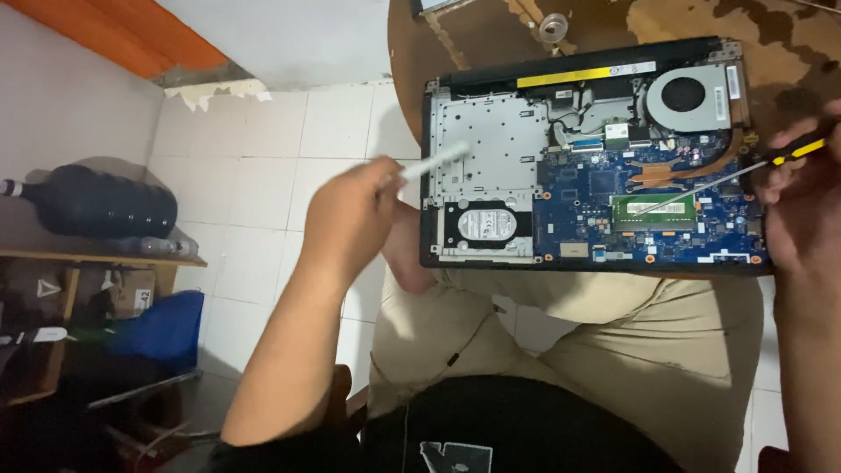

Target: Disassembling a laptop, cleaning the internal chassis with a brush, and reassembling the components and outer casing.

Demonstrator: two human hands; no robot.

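White floor tiles (263, 175) are filling the left half of the view, and at twelve o'clock a worn round brown table (788, 61) is carrying an opened laptop (596, 153) with its bottom cover off. The laptop is lying flat, its near edge hanging over the person's lap in beige trousers (613, 342).

The left hand (346, 219) is hovering at nine o'clock of the laptop, just off its left edge, fingers closed around a thin white stick-like tool (434, 162) whose tip is pointing toward two o'clock over the silver metal plate (486, 149). The right hand (802, 210) is sitting at three o'clock of the laptop, gripping a screwdriver (718, 180) with a yellow-and-black handle; its long shaft is slanting toward eight o'clock, the tip resting at the green memory module (653, 208) on the blue circuit board (648, 210).

A round cooling fan (692, 95) is showing at the laptop's one o'clock corner, a hard drive (486, 223) at its seven o'clock corner. At nine o'clock of the view a dark bottle (96, 201) is lying on a wooden shelf (105, 256).
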